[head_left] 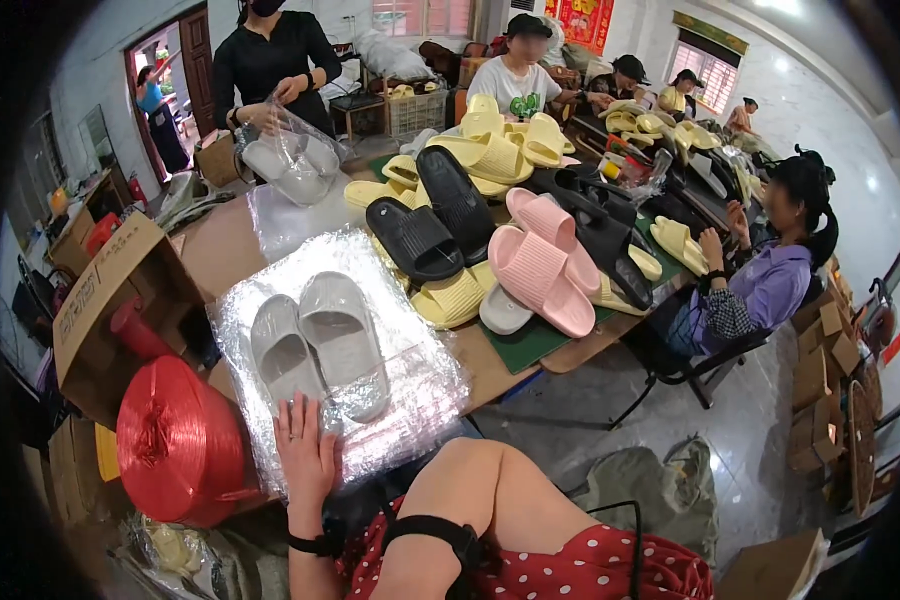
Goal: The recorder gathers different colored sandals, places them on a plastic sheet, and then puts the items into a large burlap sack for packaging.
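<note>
The left hand (306, 450) lay flat, its fingers (300, 415) spread wide, on a stack of clear plastic bags (410, 385) at the near edge of the brown tabletop (220, 250). A pair of grey rubber slippers (320, 345) rested on the bags, just beyond the fingertips. The right hand was not visible. A big red spool of plastic string (175, 440) stood beside.

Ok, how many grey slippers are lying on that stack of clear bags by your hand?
2. Left grey slipper lies by the left hand; right grey slipper lies beside it, both on the clear bags. More pale ones are in a co-worker's bag.
</note>
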`<action>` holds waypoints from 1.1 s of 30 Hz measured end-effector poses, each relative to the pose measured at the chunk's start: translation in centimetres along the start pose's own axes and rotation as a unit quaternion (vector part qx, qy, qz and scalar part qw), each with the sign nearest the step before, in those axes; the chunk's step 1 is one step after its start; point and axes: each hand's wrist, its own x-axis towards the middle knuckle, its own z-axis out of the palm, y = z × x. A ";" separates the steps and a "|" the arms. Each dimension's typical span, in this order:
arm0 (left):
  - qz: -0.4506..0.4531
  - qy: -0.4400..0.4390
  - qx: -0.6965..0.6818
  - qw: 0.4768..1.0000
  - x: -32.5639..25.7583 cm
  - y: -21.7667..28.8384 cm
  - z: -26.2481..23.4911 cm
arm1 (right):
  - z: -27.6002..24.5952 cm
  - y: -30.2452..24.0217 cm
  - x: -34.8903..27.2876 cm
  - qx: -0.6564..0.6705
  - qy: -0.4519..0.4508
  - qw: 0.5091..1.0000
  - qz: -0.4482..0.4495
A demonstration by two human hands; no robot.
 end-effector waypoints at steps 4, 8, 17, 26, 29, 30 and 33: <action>0.009 0.001 -0.018 1.000 0.4 0.3 0.3 | -1.6 -3.5 -2.4 -0.058 0.122 0.956 0.262; -0.016 -0.009 0.012 1.000 -0.4 0.2 0.0 | -9.0 -1.9 -11.9 -0.717 0.237 0.588 0.291; -0.015 0.010 -0.064 0.998 0.2 0.2 -0.4 | -15.7 -11.0 -23.6 -0.830 0.240 0.276 0.421; -0.067 0.067 -0.157 0.983 1.6 0.2 0.4 | -16.4 -11.9 -26.0 -0.803 0.354 0.330 0.348; -0.198 0.131 -0.083 0.968 2.4 -0.1 0.7 | -16.2 -12.0 -26.5 -0.792 0.368 0.342 0.348; -0.232 0.116 -0.080 0.962 2.7 -0.8 0.6 | -16.2 -12.1 -26.5 -0.786 0.376 0.347 0.346; -0.280 0.092 -0.076 0.952 3.0 -1.3 0.1 | -16.0 -12.1 -26.7 -0.780 0.382 0.350 0.350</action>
